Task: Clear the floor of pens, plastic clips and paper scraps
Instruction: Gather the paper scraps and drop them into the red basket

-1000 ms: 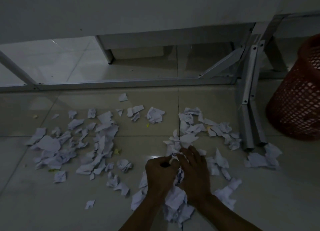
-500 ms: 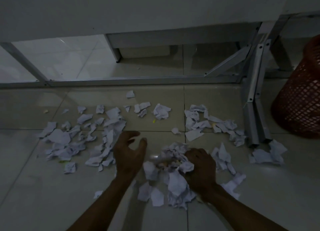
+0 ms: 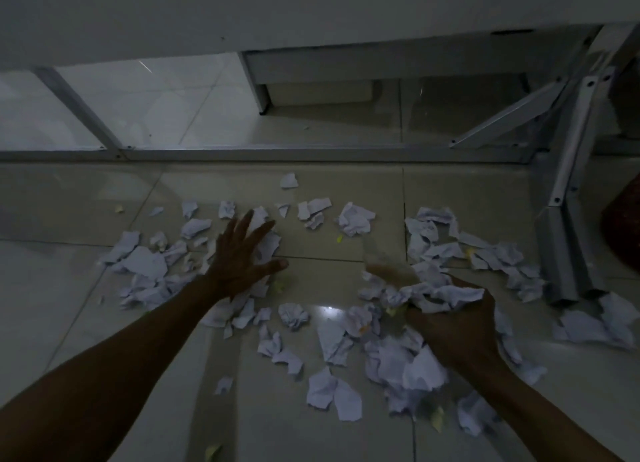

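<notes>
- The tiled floor (image 3: 86, 288) is glossy and pale, its grout lines crossing under the mess; the light is dim.
- A left cluster of torn white paper scraps (image 3: 145, 264), creased and jagged-edged, lies spread on the tiles; there are too many overlapping pieces to count.
- The left hand (image 3: 239, 257) is released, fingers straight and splayed, reaching over the right edge of that cluster; whether the palm touches the paper cannot be told.
- A few tiny yellow bits (image 3: 339, 238) dot the floor among the white pieces.
- One crumpled paper ball (image 3: 293, 315) sits alone between the two hands, beside a bright reflection on the tile.
- The right hand (image 3: 453, 326) is clenched around a wad of crumpled paper (image 3: 446, 295), with a loose heap of scraps just below and left of it.
- More torn scraps (image 3: 485, 253) trail to the right, up to the foot of one grey metal table leg (image 3: 561, 253), folded sheet steel with bolts.
- One red mesh basket (image 3: 623, 226) shows only at the right edge.
</notes>
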Motion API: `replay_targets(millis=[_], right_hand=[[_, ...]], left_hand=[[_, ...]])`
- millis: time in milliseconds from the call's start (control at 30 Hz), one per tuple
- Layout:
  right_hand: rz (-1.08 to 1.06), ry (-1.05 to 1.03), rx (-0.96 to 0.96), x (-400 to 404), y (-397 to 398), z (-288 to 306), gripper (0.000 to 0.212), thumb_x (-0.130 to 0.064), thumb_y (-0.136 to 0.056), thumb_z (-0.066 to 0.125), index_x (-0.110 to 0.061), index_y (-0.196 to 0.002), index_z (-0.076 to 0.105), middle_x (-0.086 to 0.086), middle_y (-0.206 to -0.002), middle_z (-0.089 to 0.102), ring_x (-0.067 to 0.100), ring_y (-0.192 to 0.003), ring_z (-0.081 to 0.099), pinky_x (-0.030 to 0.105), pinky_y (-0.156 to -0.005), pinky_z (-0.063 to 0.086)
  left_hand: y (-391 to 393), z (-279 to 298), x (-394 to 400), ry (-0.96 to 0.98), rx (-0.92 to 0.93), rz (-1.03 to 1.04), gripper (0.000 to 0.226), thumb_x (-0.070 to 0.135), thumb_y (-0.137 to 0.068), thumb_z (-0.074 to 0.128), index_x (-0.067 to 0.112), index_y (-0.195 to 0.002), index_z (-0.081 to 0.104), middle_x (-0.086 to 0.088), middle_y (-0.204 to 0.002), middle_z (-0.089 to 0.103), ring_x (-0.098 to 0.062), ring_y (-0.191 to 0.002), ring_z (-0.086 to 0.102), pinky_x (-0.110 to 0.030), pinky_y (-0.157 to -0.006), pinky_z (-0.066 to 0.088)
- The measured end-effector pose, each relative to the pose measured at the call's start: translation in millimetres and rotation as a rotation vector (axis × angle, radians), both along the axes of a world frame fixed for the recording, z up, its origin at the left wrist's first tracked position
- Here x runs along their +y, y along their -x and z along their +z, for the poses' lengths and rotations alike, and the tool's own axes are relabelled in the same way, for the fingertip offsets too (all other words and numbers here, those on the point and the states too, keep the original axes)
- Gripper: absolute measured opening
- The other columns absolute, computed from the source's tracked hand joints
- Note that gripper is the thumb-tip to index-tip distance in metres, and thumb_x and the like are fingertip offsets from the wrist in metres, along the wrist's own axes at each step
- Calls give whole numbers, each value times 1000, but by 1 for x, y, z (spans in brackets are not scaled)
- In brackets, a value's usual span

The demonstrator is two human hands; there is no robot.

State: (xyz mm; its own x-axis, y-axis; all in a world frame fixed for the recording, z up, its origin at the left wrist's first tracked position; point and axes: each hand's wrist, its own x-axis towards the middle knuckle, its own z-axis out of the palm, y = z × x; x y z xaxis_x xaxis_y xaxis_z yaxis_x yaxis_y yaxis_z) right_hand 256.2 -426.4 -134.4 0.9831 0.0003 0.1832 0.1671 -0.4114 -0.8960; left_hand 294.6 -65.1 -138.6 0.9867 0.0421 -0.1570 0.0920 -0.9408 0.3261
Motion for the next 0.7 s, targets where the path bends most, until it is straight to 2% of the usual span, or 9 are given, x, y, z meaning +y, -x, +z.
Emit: replay_targets(millis=[33, 100, 167, 267, 333, 433, 533, 633, 700], right_hand=[[-12, 16, -7, 0, 0, 0, 40, -33, -69, 68, -12, -45, 45, -2, -40, 46, 6, -38, 44, 26, -42, 36], [-23, -37, 19, -1, 0, 5, 35, -21, -62, 69, -4, -44, 46, 12, -43, 50, 25, -39, 47, 33, -41, 41], [-39, -133, 71, 0, -2, 5, 27, -17, -60, 71, -1, -47, 54, 5, -47, 57, 16, -43, 54, 28, -45, 46], [-51, -214, 156, -3, -5, 3, 15, -16, -63, 76, -5, -60, 66, -2, -58, 66, 5, -53, 62, 24, -55, 51], [-83, -172, 177, -5, -7, 1, 17, -4, -68, 81, 3, -64, 66, 7, -63, 67, 6, -53, 61, 29, -57, 52], [-113, -185, 186, -10, -5, 1, 13, 7, -71, 78, 9, -68, 66, 11, -66, 66, 9, -55, 61, 34, -60, 54], [-100, -212, 276, -14, 6, -7, 23, -17, -66, 87, -8, -65, 66, 8, -66, 66, 17, -58, 63, 37, -58, 54], [-136, -226, 304, -12, 16, -10, 26, -21, -72, 84, -11, -64, 62, -1, -64, 68, 6, -58, 63, 20, -57, 53], [-189, -200, 408, -8, 22, -10, 23, -22, -70, 85, -17, -75, 63, -2, -74, 68, -4, -59, 62, 9, -53, 49]], left_hand=[[-7, -1, -1, 27, 1, -22, 108, 98, -60, 20, 34, -147, 31, -3, -161, 14, -21, -148, 3, -47, -120, 3], [-9, -4, -10, 111, -55, -65, 103, 90, -71, 15, 20, -140, 47, -9, -152, 35, -19, -144, 19, -36, -120, 4], [4, -11, -26, 199, -133, -104, 92, 82, -81, 15, 17, -131, 56, -9, -145, 44, -10, -139, 24, -36, -118, 11], [32, -14, -47, 328, -138, -92, 91, 83, -80, 11, 20, -127, 58, 3, -141, 41, 19, -127, 10, -31, -118, 7], [52, -13, -56, 321, -55, -115, 94, 90, -72, 13, 29, -135, 47, 7, -147, 30, 10, -135, 3, -36, -119, 3], [85, -9, -76, 250, 99, -212, 100, 99, -56, 32, 53, -143, 15, 12, -160, 2, -13, -146, -17, -56, -116, -7], [108, -4, -112, 180, 108, -291, 128, 99, -40, 46, 52, -146, -9, 13, -158, -21, -17, -142, -31, -59, -110, -16], [116, -7, -152, 72, 32, -320, 146, 93, -37, 60, 41, -148, -19, 7, -157, -26, -23, -142, -32, -64, -109, -16], [117, -9, -173, 45, 5, -309, 151, 92, -35, 62, 34, -150, -17, 2, -158, -25, -26, -143, -29, -66, -110, -13]])
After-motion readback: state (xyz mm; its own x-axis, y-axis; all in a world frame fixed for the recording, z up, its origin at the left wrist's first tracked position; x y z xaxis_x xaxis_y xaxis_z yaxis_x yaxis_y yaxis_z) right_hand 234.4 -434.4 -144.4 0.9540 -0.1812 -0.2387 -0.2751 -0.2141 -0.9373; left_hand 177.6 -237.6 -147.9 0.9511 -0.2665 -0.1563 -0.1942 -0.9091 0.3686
